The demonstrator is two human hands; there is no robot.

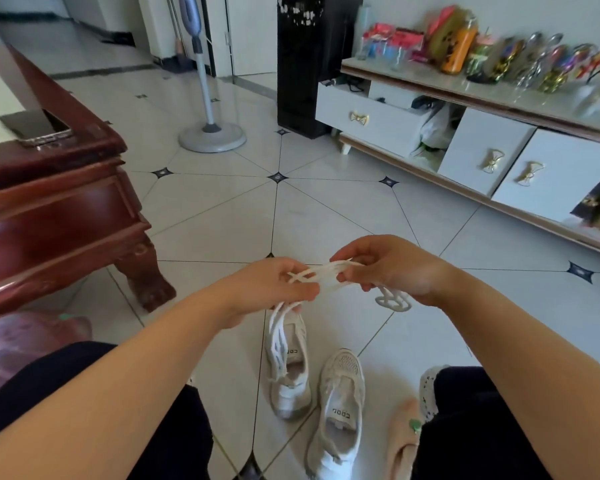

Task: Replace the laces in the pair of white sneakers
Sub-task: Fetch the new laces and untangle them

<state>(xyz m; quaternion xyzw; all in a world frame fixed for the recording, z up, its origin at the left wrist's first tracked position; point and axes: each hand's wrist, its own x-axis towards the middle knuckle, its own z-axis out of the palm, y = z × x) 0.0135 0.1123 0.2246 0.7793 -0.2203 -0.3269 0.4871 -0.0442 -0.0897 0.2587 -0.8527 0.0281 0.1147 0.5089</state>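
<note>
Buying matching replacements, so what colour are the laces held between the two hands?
White, clearest in the head view: the laces stretch between left hand and right hand.

Bunched white laces (pixel 321 273) in midair, above two white sneakers (pixel 342 407), apparently unlaced, side by side.

forearms (pixel 118 393) bare | trousers (pixel 482 427) dark | sock (pixel 400 445) beige, green mark

2 sneakers (pixel 314 386) on floor (pixel 222 209) between knees
</note>
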